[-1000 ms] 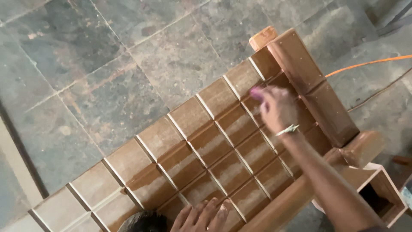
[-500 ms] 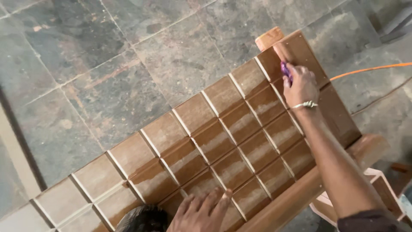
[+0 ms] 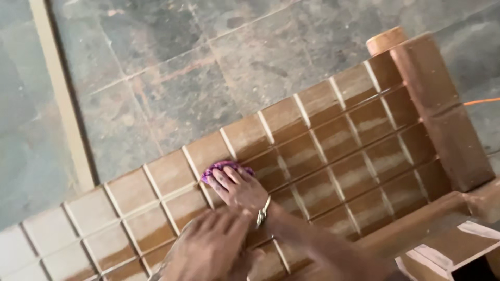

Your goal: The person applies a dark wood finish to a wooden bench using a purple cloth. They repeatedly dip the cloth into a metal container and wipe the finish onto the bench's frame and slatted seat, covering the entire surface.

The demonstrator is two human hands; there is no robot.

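Right hand [image 3: 240, 188] just left of the frame's centre, fingers laid fairly flat and close together, pressing a crumpled purple cloth [image 3: 221, 169] onto the brown wooden grid panel [image 3: 333, 140]; only the cloth's upper edge visible beyond the fingertips. Thin metal bracelet [image 3: 263, 212] round the right wrist, forearm running off toward the lower right. Left hand [image 3: 211, 247] at the bottom centre, blurred, fingers loosely spread and resting palm down on the panel's lower rows, holding nothing visible. Panel lying slantwise from lower left to upper right, its square cells divided by pale slats. Thick brown post [image 3: 442, 109] at the panel's upper right end. Grey stone floor [image 3: 172, 67] filling the upper left. Orange cable [image 3: 482, 102] at the right edge.
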